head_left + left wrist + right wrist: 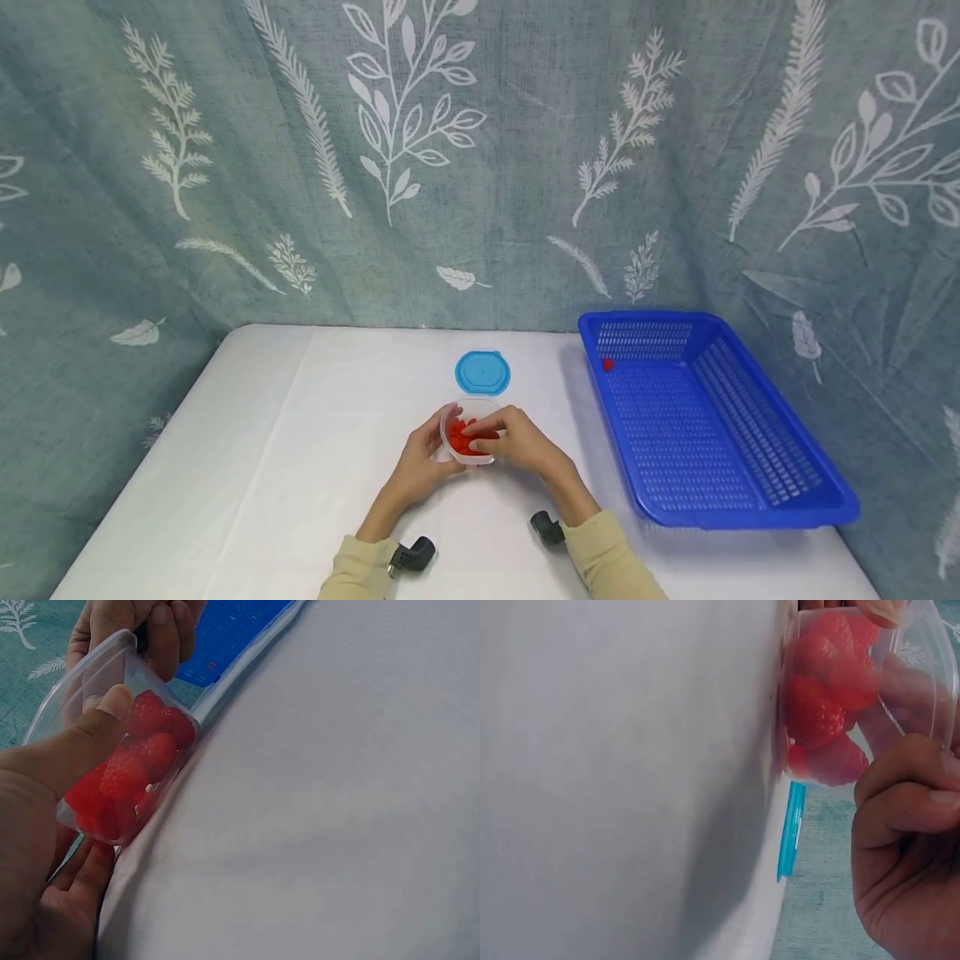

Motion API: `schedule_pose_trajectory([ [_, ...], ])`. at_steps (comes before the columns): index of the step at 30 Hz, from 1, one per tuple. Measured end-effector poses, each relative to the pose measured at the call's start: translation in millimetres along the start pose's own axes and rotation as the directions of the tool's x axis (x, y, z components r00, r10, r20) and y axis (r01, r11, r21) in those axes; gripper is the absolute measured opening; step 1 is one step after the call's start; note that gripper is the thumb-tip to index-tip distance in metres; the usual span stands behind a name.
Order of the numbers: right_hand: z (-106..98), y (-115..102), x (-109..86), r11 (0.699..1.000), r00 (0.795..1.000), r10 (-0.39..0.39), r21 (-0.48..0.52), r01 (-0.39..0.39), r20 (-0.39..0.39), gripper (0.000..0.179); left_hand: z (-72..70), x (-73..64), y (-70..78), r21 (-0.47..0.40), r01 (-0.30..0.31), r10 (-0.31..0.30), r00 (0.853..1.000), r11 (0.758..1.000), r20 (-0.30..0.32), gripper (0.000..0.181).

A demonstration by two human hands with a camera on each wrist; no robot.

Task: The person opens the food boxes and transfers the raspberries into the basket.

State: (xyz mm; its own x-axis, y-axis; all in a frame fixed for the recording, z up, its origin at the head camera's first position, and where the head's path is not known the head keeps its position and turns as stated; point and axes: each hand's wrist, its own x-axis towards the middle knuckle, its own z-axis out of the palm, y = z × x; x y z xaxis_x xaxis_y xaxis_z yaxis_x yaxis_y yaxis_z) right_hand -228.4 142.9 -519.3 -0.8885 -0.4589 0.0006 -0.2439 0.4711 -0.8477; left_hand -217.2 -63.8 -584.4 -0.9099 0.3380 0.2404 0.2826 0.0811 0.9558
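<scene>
My left hand (422,467) holds a small clear plastic container (480,460) of red raspberries (459,439) on the white table. In the left wrist view its thumb (82,746) lies along the near wall and its other fingers are lower, by the base. My right hand (525,442) reaches over the container's right side, fingers down among the raspberries. The right wrist view shows some of its fingers (915,787) curled outside the rim. Whether its fingertips pinch a raspberry is hidden.
A round blue lid (482,372) lies just behind the container. On the right stands a large blue plastic basket (690,442), with a small red piece (607,364) near its back left corner. A patterned green cloth (480,250) hangs behind the white table (300,467).
</scene>
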Motion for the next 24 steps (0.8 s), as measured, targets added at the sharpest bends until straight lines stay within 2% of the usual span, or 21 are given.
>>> schedule_pose_trajectory([
  [9,0.6,-2.4,3.9,1.0,1.0,0.004,0.025,-0.004,0.028,0.022,-3.4,0.2,-0.4,0.002,0.004,-0.004,1.0,1.0,0.013,0.088],
  [15,-0.1,-3.9,1.9,0.999,1.0,0.002,-0.036,-0.001,0.031,0.018,0.9,0.2,-1.4,0.005,0.024,-0.024,1.0,1.0,0.0,0.089],
  [24,2.6,-4.6,0.6,0.995,1.0,-0.008,-0.095,0.007,-0.009,0.014,-0.2,0.3,0.7,-0.022,0.005,-0.005,1.0,1.0,-0.024,0.087],
])
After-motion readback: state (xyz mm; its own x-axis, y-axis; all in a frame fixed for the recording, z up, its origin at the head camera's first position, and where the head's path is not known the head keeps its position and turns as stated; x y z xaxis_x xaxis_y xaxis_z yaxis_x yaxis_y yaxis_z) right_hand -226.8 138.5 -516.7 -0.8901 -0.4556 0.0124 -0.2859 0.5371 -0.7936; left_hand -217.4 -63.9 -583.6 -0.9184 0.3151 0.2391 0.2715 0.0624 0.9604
